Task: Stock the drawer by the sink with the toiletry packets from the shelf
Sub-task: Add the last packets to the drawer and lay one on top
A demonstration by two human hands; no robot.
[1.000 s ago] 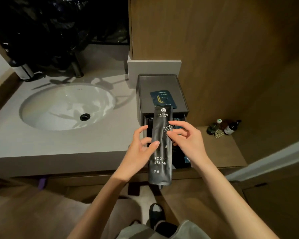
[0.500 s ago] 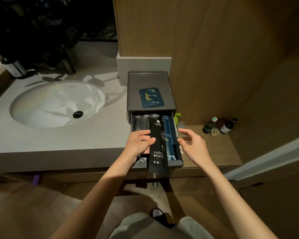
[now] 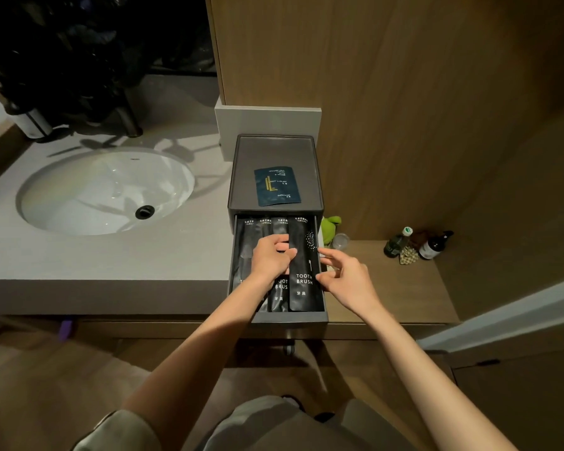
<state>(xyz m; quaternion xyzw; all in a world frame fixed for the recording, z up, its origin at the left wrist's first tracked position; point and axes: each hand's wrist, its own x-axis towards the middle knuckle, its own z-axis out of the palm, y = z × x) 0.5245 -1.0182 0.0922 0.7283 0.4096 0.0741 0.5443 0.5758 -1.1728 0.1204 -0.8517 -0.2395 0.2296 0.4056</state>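
Observation:
A dark grey drawer unit [image 3: 275,151] stands at the right end of the sink counter, its drawer [image 3: 290,319] pulled out toward me. Several black toothbrush packets lie side by side in the drawer; the rightmost packet [image 3: 303,275] lies flat along the drawer's right wall. My left hand [image 3: 272,258] rests palm down on the middle packets [image 3: 280,291], fingertips touching the left edge of the rightmost packet. My right hand [image 3: 342,275] hovers over the drawer's right wall, fingers spread, fingertips at that packet's right edge. A dark blue shower cap packet [image 3: 276,186] lies on top of the unit.
A white oval sink [image 3: 105,190] is set in the grey counter [image 3: 111,265] on the left. On the lower wooden shelf [image 3: 388,288] to the right are a green object [image 3: 331,224], a small clear cup [image 3: 340,240] and small bottles [image 3: 417,244]. A wooden wall rises behind.
The toothbrush packet that I held upright in both hands went down into the drawer and now lies flat at its right side. Both hands have let go and rest at its edges.

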